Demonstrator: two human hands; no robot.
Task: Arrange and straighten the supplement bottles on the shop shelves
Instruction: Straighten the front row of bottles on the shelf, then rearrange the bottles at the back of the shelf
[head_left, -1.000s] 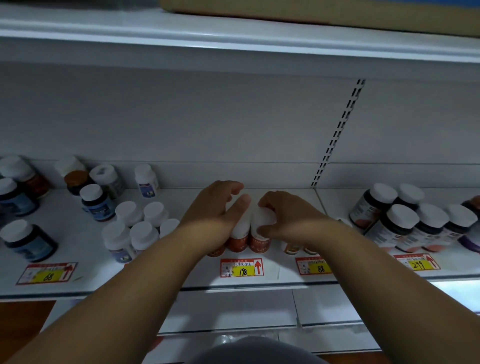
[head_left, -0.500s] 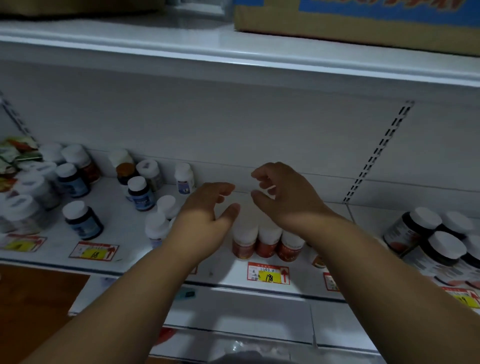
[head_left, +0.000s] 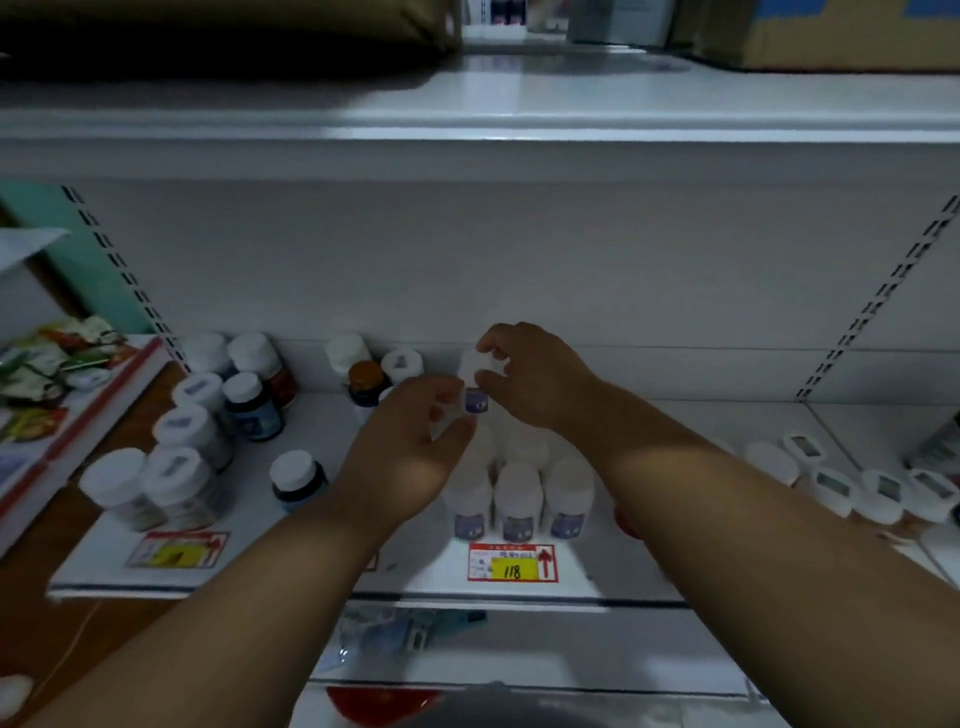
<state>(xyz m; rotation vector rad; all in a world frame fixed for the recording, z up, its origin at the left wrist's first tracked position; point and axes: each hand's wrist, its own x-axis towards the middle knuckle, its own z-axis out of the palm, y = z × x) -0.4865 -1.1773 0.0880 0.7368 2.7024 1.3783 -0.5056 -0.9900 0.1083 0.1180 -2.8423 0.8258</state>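
Note:
My right hand (head_left: 540, 376) pinches a small white bottle with a blue label (head_left: 475, 387) by its cap, near the back of the white shelf (head_left: 685, 431). Just left of it my left hand (head_left: 405, 452) curls fingers and thumb round another white bottle (head_left: 445, 413), blurred and mostly hidden. In front of both hands three matching white bottles (head_left: 517, 499) stand in a row above a red and yellow price tag marked 118 (head_left: 511, 564). More white caps show behind that row, partly hidden by my arms.
Mixed dark and white bottles (head_left: 182, 457) crowd the shelf's left part, and white-capped bottles (head_left: 857, 488) line the right. Snack packets (head_left: 47, 364) lie on a neighbouring shelf at far left. The upper shelf (head_left: 467, 130) overhangs, carrying a cardboard box (head_left: 831, 36).
The view has swung left. Both hands have left the red-labelled bottles and moved up and back; the right hand has taken hold of the blue-labelled bottle.

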